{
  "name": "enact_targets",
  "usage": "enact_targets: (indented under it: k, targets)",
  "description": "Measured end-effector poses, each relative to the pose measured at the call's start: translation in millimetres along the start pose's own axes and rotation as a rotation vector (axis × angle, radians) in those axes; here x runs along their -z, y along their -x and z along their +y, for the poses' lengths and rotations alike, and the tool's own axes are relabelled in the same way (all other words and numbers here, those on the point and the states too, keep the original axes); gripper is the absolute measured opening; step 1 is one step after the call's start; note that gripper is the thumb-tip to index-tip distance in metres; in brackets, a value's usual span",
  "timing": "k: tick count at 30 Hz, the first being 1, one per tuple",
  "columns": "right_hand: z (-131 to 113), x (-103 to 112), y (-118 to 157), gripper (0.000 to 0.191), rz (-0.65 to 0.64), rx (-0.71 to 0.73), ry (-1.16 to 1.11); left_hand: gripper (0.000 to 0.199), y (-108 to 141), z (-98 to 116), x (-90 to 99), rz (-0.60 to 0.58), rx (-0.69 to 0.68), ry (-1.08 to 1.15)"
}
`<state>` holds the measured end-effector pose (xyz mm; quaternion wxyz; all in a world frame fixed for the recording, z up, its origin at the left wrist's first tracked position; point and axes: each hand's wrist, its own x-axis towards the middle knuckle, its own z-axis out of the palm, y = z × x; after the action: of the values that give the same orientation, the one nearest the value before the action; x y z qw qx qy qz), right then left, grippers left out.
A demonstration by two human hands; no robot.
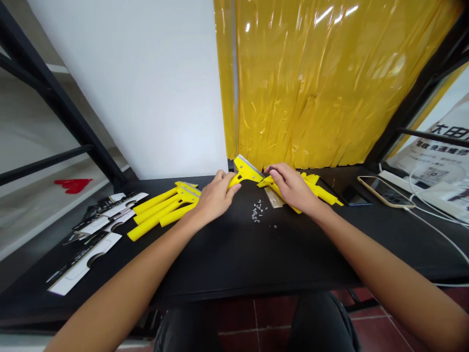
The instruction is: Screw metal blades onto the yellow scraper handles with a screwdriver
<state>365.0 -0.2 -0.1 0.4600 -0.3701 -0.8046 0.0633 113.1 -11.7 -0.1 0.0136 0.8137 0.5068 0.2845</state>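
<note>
My left hand (219,194) is closed round the handle of a yellow scraper (247,170), whose wide head with a metal blade edge points up and to the right. By the head's right corner, my right hand (292,185) has thumb and fingers pinched together; a small dark thing shows at the fingertips, too small to name. Beneath and beside that hand lie more yellow scraper parts (318,190) and a pale flat plate (274,198), partly hidden. Small screws and nuts (257,211) are scattered on the table between my hands. Left of my left hand, several yellow scrapers (154,208) lie side by side.
Black-and-white card sleeves (86,264) lie at the left of the black table (234,259). To the right are a phone (386,191), a dark phone-like slab (353,194) and white cables (436,227). A yellow plastic curtain (311,83) and a white panel (146,88) stand behind.
</note>
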Motion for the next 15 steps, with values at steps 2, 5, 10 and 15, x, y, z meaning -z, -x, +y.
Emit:
enact_targets:
  k: [2,5,10,15]
  targets:
    - [-1.5,-8.0,2.7,0.026,-0.062,-0.057,-0.065,0.020,1.4,9.4,-3.7,-0.051,0.046,0.303]
    - [-7.8,-14.6,5.6,0.027,-0.107,-0.096,-0.162,0.020,4.7,25.4,-3.8,-0.243,0.165,0.780]
    - [-21.8,-12.7,7.3,0.032,-0.028,-0.086,-0.265,0.022,7.7,39.6,4.1,-0.347,0.350,1.106]
    - [-29.8,-2.2,7.1,0.031,0.234,0.003,-0.224,0.023,4.3,36.8,-0.2,-0.335,0.491,1.176]
